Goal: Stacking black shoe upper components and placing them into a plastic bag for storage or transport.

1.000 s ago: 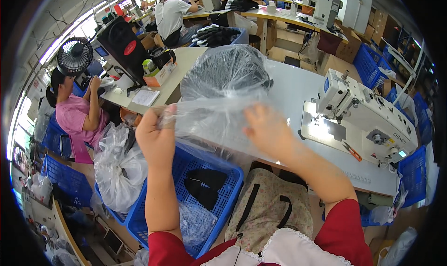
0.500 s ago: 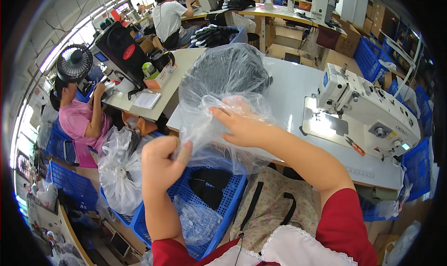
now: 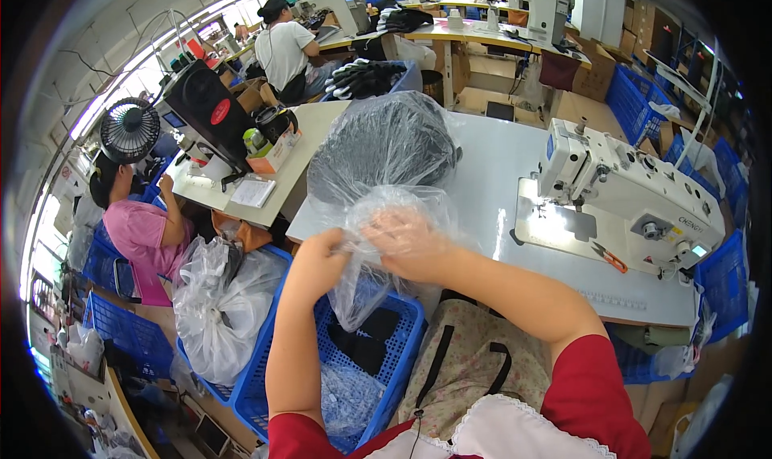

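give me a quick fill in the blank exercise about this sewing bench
The left hand and right hand are on a clear ____ bag.
The nearest sewing machine stands to the bag's ____.
The snips lying by it have ____ handles.
The basket nearest the hands is ____.
Missing words: plastic; right; orange; blue.

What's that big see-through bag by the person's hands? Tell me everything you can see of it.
The clear plastic bag looks thin, wrinkled and shiny, bulging with dark contents too veiled to identify. Its full, rounded part rests on the white tabletop, left of the sewing machine. The near end is bunched: the left hand grips it and the blurred right hand is against it. A loose flap hangs down over the blue basket.
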{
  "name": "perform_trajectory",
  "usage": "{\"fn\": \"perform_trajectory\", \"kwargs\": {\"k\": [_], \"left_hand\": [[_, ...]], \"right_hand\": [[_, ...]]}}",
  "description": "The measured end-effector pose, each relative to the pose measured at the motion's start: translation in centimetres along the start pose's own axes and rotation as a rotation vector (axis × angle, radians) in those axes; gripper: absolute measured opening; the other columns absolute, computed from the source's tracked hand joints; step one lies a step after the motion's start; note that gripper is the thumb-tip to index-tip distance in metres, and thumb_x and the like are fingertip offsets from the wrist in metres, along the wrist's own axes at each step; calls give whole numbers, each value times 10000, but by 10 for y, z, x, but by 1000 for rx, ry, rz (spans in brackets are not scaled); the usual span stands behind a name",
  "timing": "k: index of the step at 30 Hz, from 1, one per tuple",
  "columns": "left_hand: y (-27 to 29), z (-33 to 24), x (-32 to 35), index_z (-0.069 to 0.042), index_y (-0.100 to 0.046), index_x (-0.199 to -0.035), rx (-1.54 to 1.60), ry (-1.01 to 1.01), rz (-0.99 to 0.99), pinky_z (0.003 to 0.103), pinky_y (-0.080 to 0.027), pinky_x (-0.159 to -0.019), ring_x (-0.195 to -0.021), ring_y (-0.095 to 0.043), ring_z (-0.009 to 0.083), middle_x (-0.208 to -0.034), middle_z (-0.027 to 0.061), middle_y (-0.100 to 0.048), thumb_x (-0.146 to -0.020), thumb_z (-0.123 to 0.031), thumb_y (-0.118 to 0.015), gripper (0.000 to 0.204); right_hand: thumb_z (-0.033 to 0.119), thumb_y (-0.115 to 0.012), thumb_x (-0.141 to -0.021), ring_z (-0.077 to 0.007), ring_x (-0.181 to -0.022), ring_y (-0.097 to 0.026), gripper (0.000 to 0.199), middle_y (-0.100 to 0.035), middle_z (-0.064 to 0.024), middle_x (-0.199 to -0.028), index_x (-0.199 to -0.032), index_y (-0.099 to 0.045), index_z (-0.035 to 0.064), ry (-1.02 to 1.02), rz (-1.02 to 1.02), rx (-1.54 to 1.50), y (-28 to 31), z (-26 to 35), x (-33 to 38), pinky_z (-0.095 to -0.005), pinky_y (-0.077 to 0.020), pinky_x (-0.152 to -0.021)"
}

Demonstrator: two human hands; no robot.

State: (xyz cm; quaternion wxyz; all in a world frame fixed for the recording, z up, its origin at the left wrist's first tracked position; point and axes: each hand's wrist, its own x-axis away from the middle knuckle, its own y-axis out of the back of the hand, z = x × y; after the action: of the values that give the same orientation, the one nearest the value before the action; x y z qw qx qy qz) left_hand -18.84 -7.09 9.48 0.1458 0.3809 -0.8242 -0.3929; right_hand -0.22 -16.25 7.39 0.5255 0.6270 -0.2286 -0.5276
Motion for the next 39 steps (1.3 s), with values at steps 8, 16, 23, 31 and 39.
{"fn": "perform_trajectory", "kwargs": {"k": [8,16,23,31,39], "left_hand": [[17,-5,-15,-12,-608,-1013,1001,-46,-86,264,-496,-704,-769,-626,135,-907,61,-663,-925,-109,-530,152],[57,27,-36,-40,-603,-1037,1444,-72,-129,221,-375,-516,-634,-520,86,-768,-23,-570,-912,-215,-591,215],[56,2,-32,-11,-594,-1075,1100,-127,-311,194,-438,-636,-743,-575,70,-904,18,-634,-901,-147,-602,220],[39,-55,8,1,-592,-1083,33,-447,-694,331,-458,-858,-1033,-597,221,-1098,110,-628,-743,-69,-673,356],[6,-64,-32,-50,-634,-1064,-556,-506,4,469,-440,-926,-1080,-568,381,-1214,192,-581,-794,-99,-593,278]], "right_hand": [[157,-657,-730,-293,-899,-611,282,-632,-140,-978,-970,-603,19,148,-517,148,-34,-21,-17,-472,-453,-856],[374,-650,-806,-253,-1025,-607,355,-679,-106,-879,-1014,-646,87,-259,711,210,23,-40,2,-452,-324,-1067],[414,-658,-787,-311,-1277,-458,782,-474,-201,-1363,-1436,-340,114,-496,450,74,89,-39,-1,-408,-333,-1094],[265,-491,-888,-346,-1099,-580,698,-597,-247,-1171,-1499,-185,123,-607,53,-46,107,-38,-45,-408,-456,-939],[137,-481,-901,-297,-1005,-610,273,-617,-175,-1101,-1134,-581,36,-223,-111,-69,65,-40,-51,-359,-485,-879]]}}
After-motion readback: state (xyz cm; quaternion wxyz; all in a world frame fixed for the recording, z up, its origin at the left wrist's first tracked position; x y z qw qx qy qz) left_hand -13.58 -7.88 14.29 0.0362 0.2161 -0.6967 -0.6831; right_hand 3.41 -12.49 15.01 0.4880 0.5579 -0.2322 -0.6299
